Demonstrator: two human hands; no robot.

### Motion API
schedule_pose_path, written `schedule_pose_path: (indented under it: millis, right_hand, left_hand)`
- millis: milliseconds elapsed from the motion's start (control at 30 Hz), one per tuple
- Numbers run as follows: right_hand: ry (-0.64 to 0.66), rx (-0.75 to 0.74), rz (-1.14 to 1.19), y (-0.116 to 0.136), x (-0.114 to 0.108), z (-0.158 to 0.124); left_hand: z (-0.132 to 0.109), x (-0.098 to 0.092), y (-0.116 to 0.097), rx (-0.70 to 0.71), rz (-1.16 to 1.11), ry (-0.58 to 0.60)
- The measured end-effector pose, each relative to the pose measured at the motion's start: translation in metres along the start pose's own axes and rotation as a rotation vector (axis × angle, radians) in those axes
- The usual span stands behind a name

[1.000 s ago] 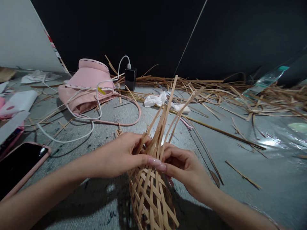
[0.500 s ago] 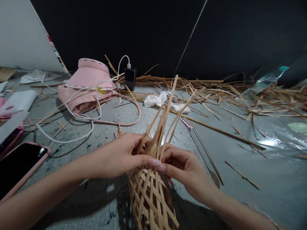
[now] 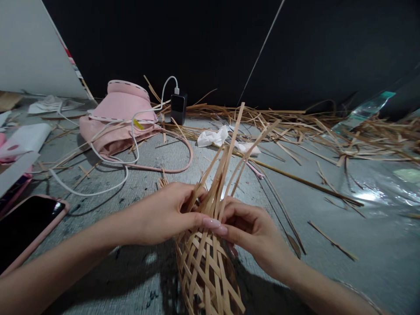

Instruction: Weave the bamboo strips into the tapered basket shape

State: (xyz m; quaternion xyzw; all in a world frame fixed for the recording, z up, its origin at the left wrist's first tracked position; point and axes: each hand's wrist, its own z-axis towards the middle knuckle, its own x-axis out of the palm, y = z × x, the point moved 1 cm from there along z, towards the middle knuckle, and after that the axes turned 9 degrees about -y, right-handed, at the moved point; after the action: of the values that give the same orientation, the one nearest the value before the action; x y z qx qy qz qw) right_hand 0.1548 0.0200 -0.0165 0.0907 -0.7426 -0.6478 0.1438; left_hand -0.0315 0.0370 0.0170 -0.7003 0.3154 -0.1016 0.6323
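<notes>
A woven strip basket (image 3: pixel 208 269), narrow and open-meshed, lies low in the middle of the view with its lower end cut off by the frame. Long loose strips (image 3: pixel 226 168) gather at its neck and fan upward, away from me. My left hand (image 3: pixel 167 212) grips the neck from the left, thumb on top and fingers behind the strips. From the right, my right hand (image 3: pixel 247 227) pinches the same neck, its thumb tip meeting the left thumb. The fingertips behind the strips are partly hidden.
A pink sun visor (image 3: pixel 127 103) and a black power bank (image 3: pixel 178 108) with a white cable stand at the back. Loose strips (image 3: pixel 295 127) heap along the dark wall near a plastic bottle (image 3: pixel 364 111). A phone (image 3: pixel 28 232) lies left; a thin stick (image 3: pixel 305 181) lies right.
</notes>
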Motion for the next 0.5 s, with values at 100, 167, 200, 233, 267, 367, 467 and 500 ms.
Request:
schedule_pose_path:
  millis: [100,167,200,233,267,367,467,500]
  right_hand:
    - [-0.003,0.001,-0.011,-0.0004,0.0002,-0.0001]
    - [-0.006,-0.004,-0.017,-0.0009,0.0003,-0.0003]
    - [-0.005,-0.005,-0.014,-0.0011,0.0003,-0.0004]
    - [-0.003,-0.007,-0.009,-0.0012,0.0003,-0.0004]
    - [-0.001,-0.009,-0.003,-0.0012,0.0002,-0.0002]
    - [0.002,-0.017,-0.004,-0.001,-0.0003,0.0003]
    - [0.008,-0.015,-0.003,-0.0011,-0.0006,0.0002]
    - [0.008,-0.02,-0.009,-0.0012,-0.0007,0.0]
  left_hand:
    - [0.0005,-0.0002,0.0003,0.01,-0.007,0.004]
    - [0.0008,-0.0004,0.0005,0.001,-0.014,0.012]
    - [0.0007,-0.0004,0.0004,-0.005,-0.016,0.012]
    - [0.0006,-0.0004,0.0004,-0.008,-0.015,0.009]
    - [0.0003,-0.0002,0.0002,-0.011,-0.011,0.006]
    - [-0.0006,0.0005,0.0001,-0.014,0.006,-0.001]
    - [-0.0006,0.001,0.0004,-0.014,0.027,-0.004]
    - [-0.0004,0.0009,0.0005,-0.008,0.033,-0.008]
